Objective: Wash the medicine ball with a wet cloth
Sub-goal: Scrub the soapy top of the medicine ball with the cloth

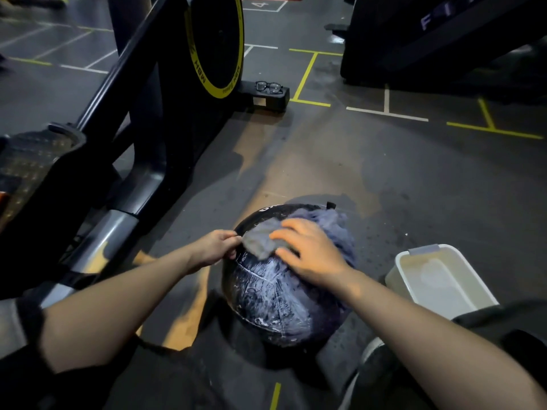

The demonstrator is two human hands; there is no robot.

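Note:
A black medicine ball (266, 303) sits on the gym floor in front of me, its near side streaked with white soapy smears. A grey-blue wet cloth (334, 229) lies draped over its top. My right hand (310, 250) rests flat on the cloth, fingers spread and pressing it onto the ball. My left hand (214, 247) is at the ball's left side and pinches the cloth's left corner between thumb and fingers.
A white plastic tub (405, 270) holding cloudy water stands on the floor right of the ball. A black exercise bike with a yellow-rimmed flywheel (216, 45) fills the left. Eyeglasses (269, 86) lie on the bike's base. Another black machine (438, 39) stands far right.

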